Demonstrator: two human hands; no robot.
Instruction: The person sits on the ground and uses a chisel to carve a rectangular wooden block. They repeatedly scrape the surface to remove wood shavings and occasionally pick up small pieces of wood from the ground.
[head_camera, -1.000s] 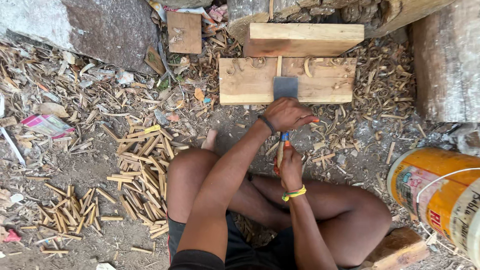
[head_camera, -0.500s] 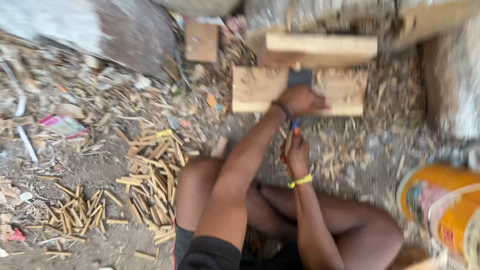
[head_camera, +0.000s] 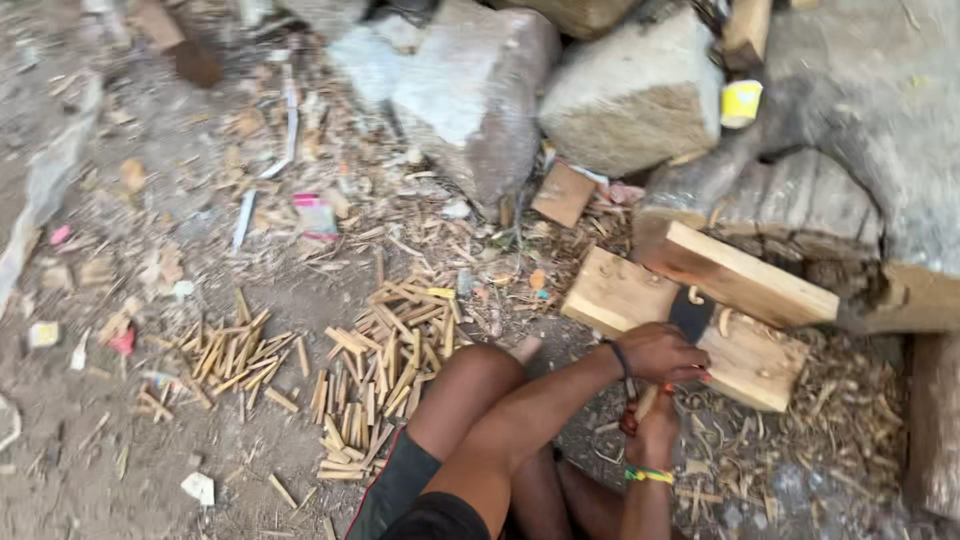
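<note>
A dark flat blade (head_camera: 690, 315) stands upright on the pale wood block (head_camera: 620, 295), near its far edge, hemmed by a plank (head_camera: 745, 272) behind. The left hand (head_camera: 662, 352) curls over its handle; the right hand (head_camera: 655, 425) grips lower. Split sticks (head_camera: 385, 365) litter the ground (head_camera: 150, 470) leftward; stones (head_camera: 630, 90) wall the back.

Even, soft daylight without hard shadows or glare; motion blur smears the rocks (head_camera: 470, 100) and upper ground (worst toward the edges).
</note>
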